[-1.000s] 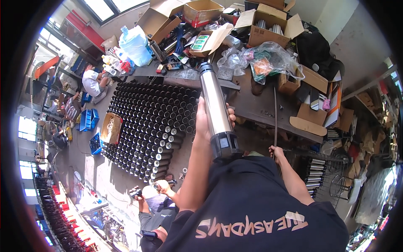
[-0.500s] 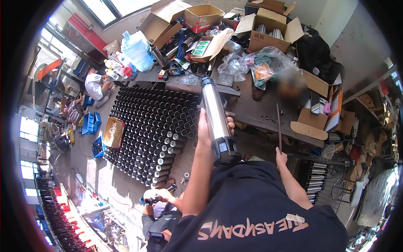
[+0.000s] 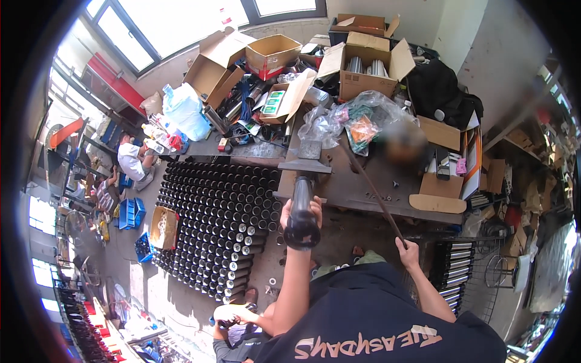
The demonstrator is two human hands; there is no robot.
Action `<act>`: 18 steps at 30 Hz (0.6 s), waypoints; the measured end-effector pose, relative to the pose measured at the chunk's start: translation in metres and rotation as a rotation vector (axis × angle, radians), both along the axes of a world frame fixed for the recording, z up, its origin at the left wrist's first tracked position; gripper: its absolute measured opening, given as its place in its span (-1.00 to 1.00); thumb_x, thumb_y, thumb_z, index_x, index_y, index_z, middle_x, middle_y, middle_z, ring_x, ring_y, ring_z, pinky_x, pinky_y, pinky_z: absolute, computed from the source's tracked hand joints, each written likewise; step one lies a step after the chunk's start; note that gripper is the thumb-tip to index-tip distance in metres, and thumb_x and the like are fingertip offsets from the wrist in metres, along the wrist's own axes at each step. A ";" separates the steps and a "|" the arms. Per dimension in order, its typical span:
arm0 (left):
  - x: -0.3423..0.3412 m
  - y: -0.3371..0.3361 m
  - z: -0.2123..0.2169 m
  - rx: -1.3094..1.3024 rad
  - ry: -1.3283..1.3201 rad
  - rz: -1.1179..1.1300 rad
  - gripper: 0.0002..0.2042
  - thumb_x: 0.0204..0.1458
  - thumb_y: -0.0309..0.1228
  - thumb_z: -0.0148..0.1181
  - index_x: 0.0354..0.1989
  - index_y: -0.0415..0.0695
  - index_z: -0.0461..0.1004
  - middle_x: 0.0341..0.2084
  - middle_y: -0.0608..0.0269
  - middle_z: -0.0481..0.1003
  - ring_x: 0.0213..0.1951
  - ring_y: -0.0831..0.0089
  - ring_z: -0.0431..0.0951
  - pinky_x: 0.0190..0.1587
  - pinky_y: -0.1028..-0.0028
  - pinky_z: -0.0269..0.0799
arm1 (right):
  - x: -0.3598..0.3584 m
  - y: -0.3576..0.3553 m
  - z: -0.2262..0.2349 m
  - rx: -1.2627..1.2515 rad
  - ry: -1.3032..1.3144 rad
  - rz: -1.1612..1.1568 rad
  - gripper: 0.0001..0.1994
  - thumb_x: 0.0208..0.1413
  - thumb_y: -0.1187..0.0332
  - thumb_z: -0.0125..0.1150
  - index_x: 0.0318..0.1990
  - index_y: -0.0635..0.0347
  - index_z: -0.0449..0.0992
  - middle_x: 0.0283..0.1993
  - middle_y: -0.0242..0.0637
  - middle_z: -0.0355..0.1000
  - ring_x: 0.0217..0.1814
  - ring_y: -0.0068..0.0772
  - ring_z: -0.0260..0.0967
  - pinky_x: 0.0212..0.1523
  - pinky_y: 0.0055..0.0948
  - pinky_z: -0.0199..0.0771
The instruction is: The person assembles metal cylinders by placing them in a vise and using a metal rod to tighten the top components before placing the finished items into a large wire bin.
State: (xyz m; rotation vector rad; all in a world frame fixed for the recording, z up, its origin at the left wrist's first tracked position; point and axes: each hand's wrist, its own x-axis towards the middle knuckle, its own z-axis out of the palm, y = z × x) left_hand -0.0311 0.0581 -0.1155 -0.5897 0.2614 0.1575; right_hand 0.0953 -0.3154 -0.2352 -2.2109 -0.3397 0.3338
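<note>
My left hand is wrapped round a metal cylinder with a black end piece. That black end is turned toward me, and the far end points at a metal block on the bench's near edge. Whether the cylinder touches the block I cannot tell. My right hand grips the lower end of a long, thin brown rod. The rod slants up and left over the workbench, its far tip near a clear plastic bag.
Upright black tubes stand in dense rows on the floor at left. Open cardboard boxes and a blue water jug crowd the bench. A seated co-worker is close on my left. Metal tubes lie stacked at right.
The cylinder has tipped from a raised, side-on pose to pointing away, lower and nearer the block. The rod's far end has swung left across the bench. My view has shifted.
</note>
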 end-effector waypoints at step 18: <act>0.108 0.128 0.010 0.214 0.378 0.167 -0.59 -0.09 -0.16 0.37 -0.39 -0.34 0.49 -0.29 -0.11 0.44 -0.28 0.06 0.55 -0.29 0.25 0.71 | 0.310 0.132 0.141 -0.005 -0.754 0.589 -0.66 -0.02 0.06 0.41 -0.50 0.19 0.65 -0.68 -0.14 0.37 -0.65 -0.39 0.36 -0.54 -0.29 0.33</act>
